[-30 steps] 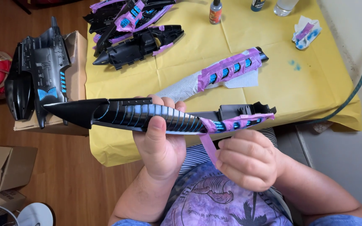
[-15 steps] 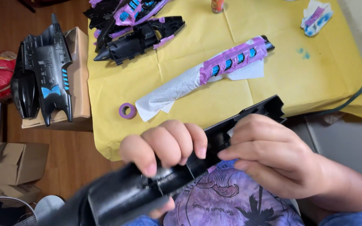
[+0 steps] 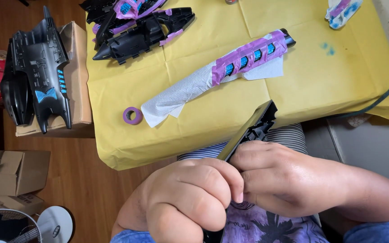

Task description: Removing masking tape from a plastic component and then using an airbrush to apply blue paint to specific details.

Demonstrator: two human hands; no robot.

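Far left: a black model hull with blue markings is lying across a cardboard box, nose pointing down the frame. Below it, a smaller brown box is sitting on the wooden floor, and a white fan is showing at the bottom corner.

Table: yellow paper is covering the top. A purple tape roll is lying flat near the paper's left edge, just beside a white paper towel. The towel is wrapping the lower end of a long part masked in purple tape with blue windows showing. Above, at the top edge, a heap of black parts with purple masking is resting. A blue smear is staining the paper to the right, and a masked piece is lying at the top right corner.

Foreground: the left hand is curling closed around a black strip, fingers wrapped over it. The right hand is gripping the same strip from the other side, fingertips touching the left hand's. The strip is tilting up and to the right, its upper end reaching over the table's near edge; its lower end is hidden by the hands. A striped cloth is showing behind it. A green cable is running off the table's right side.
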